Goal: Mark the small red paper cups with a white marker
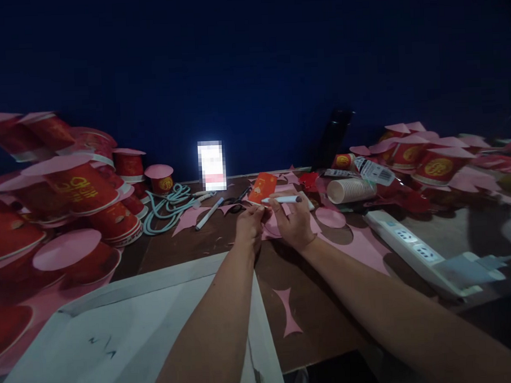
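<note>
My right hand (297,222) is closed around a white marker pen (283,200), which lies nearly level and points left, its dark end to the right. Close beside it, my left hand (251,226) is closed with fingers pinched; what they grip, if anything, is hidden. Just beyond the fingertips a red paper cup (264,185) with gold print lies tilted; whether the left hand touches it I cannot tell. Under and around both hands are pieces of pink paper (359,240). Another white marker (209,214) rests on the brown table to the left.
Red cups topped with pink discs (75,185) pile up at left, and more cups (436,164) stand at right. There are also a coiled cable (167,209), a lit screen (212,165), stacked paper cups (351,191), a power strip (410,247) and a white board (130,332).
</note>
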Tool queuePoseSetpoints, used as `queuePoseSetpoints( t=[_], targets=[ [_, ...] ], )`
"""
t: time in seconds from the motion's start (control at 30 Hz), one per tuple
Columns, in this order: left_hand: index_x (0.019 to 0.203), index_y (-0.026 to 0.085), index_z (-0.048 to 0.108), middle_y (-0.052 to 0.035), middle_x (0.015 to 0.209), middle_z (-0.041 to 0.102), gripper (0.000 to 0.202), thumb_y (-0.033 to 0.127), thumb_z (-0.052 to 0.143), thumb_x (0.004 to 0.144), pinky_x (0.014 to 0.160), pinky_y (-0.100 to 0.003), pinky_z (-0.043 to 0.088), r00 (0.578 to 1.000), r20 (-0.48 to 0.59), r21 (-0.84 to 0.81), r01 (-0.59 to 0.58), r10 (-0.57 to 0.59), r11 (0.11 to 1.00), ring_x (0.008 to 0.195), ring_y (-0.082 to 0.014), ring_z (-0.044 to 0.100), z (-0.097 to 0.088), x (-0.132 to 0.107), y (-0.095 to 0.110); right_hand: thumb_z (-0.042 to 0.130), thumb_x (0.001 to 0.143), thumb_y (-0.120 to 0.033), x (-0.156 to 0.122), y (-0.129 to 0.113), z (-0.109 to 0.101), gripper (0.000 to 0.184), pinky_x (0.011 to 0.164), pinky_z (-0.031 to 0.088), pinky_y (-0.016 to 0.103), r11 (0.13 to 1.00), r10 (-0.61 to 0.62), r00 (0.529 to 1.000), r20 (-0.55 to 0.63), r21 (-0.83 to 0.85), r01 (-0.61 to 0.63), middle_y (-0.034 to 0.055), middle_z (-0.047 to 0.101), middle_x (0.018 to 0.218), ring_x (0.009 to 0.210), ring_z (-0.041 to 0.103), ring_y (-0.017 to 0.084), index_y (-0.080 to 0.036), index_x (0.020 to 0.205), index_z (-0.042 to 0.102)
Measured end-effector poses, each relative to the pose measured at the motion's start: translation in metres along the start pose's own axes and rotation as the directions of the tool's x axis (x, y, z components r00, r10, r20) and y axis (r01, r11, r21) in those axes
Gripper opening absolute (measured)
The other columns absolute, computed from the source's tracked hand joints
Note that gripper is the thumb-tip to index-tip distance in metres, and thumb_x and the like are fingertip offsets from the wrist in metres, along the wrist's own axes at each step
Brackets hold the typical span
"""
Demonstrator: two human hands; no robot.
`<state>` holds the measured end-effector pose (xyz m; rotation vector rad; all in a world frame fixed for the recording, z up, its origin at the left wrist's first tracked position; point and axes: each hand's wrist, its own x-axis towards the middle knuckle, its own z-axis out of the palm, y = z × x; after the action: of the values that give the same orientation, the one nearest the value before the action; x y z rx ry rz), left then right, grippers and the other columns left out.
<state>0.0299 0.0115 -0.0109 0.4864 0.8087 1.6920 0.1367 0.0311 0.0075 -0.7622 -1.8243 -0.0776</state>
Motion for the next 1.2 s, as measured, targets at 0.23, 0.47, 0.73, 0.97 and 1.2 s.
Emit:
queuePoseSetpoints(
  t=[0.23, 0.47, 0.73, 0.97, 1.2],
  targets=[
    [0.064, 0.01, 0.061, -0.002, 0.063, 0.061, 0.007, 0.006, 0.064, 0.07, 0.075, -0.022, 0.048, 0.996, -0.074, -0.059, 0.039, -0.043, 0.998, 0.061, -0.0067, 0.059, 0.0042, -0.0031, 0.0044, 0.053, 0.088, -0.026, 0.0024, 0.0014, -0.0037, 0.012, 0.085, 0.042, 0.04, 0.999, 0.019, 0.998, -0.062, 0.048, -0.016, 0.0063, 0.068, 0.095, 0.094, 0.059, 0.021, -0.022, 0.095, 0.062],
    [0.066, 0.009, 0.063, -0.0021, 0.064, 0.063, 0.003, 0.007, 0.065, 0.068, 0.071, -0.02, 0.047, 0.998, -0.033, -0.057, 0.044, -0.046, 0.997, 0.061, -0.0059, 0.058, 0.003, -0.0037, 0.0041, 0.054, 0.088, -0.027, -0.0004, 0.0, -0.0002, 0.012, 0.085, 0.039, 0.037, 1.0, 0.0, 0.999, 0.047, 0.003, 0.0, 0.0053, 0.069, 0.094, 0.093, 0.059, 0.02, -0.021, 0.092, 0.063],
    [0.066, 0.011, 0.064, -0.0011, 0.066, 0.062, 0.008, 0.012, 0.071, 0.063, 0.073, -0.023, 0.047, 1.0, -0.014, -0.031, 0.022, -0.022, 0.999, 0.063, -0.007, 0.057, -0.0008, 0.0003, 0.0, 0.053, 0.089, -0.029, 0.0009, -0.0014, -0.0021, 0.013, 0.085, 0.039, 0.038, 1.0, 0.012, 0.996, 0.09, -0.001, -0.011, 0.0047, 0.069, 0.094, 0.093, 0.058, 0.02, -0.021, 0.091, 0.063],
    [0.066, 0.009, 0.064, -0.0015, 0.065, 0.062, 0.008, 0.011, 0.07, 0.063, 0.074, -0.023, 0.046, 1.0, -0.014, -0.03, 0.012, -0.012, 0.999, 0.062, -0.0069, 0.057, -0.0004, 0.0006, -0.001, 0.053, 0.088, -0.029, 0.0, -0.0008, 0.0001, 0.012, 0.084, 0.039, 0.037, 1.0, 0.001, 0.998, 0.061, -0.025, 0.0, 0.0055, 0.069, 0.093, 0.091, 0.059, 0.021, -0.02, 0.091, 0.062],
    [0.063, 0.011, 0.064, -0.0006, 0.063, 0.061, 0.006, 0.013, 0.07, 0.063, 0.069, -0.021, 0.045, 1.0, 0.002, -0.011, -0.007, 0.007, 1.0, 0.059, -0.0063, 0.055, -0.0002, 0.0007, -0.0005, 0.054, 0.088, -0.027, -0.001, 0.0008, 0.0011, 0.011, 0.084, 0.04, 0.037, 1.0, 0.002, 0.999, 0.047, -0.018, -0.001, 0.0062, 0.068, 0.094, 0.092, 0.059, 0.021, -0.02, 0.092, 0.061]
  ],
)
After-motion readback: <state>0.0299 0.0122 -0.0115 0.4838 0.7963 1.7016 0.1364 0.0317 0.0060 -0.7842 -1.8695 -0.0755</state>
